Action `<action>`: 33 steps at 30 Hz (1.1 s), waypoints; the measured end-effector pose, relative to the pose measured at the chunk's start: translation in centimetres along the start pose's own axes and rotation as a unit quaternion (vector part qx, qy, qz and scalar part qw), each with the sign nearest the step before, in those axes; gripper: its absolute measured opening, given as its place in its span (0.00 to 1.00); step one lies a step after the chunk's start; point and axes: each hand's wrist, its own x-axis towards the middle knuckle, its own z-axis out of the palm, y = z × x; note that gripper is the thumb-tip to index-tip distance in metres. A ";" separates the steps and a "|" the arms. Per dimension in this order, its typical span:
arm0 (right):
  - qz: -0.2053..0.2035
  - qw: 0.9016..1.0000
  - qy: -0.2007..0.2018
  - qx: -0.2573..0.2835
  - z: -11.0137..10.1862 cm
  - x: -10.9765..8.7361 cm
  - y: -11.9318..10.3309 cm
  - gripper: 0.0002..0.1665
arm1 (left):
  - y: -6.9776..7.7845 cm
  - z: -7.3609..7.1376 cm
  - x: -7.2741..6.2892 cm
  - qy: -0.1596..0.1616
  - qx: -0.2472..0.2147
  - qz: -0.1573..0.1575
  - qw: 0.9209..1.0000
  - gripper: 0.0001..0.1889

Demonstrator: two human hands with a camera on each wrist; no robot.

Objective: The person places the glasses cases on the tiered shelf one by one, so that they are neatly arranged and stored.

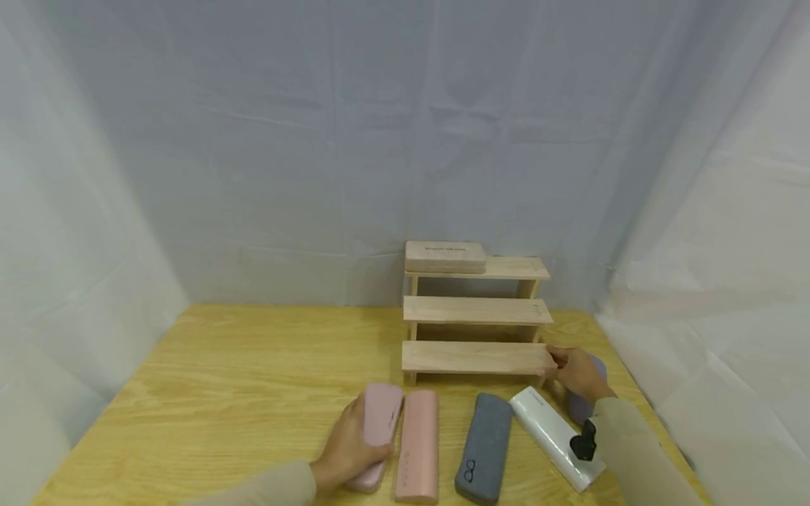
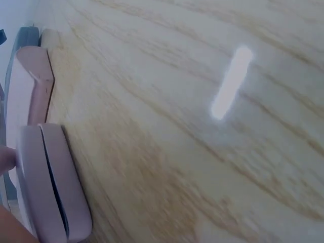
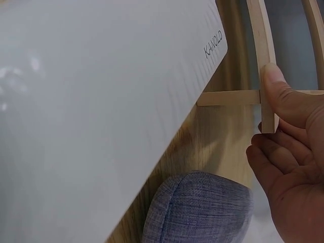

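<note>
My left hand grips a mauve-pink glasses case lying on the table, its thumb across the case's near part. In the left wrist view a dark seam runs along the side of this glasses case. At the right, my right hand pinches the right end of the lowest board of a three-step wooden shelf. The right wrist view has the thumb on one face of the board, with fingers curled behind its end. A beige case lies on the top step's left side.
Beside the left hand lies a salmon-pink case. Farther right are a blue-grey glasses case and a slanted glossy white case. A purple-blue fabric case is partly hidden under the right wrist. White sheets surround the wooden table.
</note>
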 end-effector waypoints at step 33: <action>-0.002 1.000 0.008 0.024 0.1 -0.1 0.0 0.40 | -2.8 -5.4 -3.8 0.008 0.056 -0.086 0.995 0.46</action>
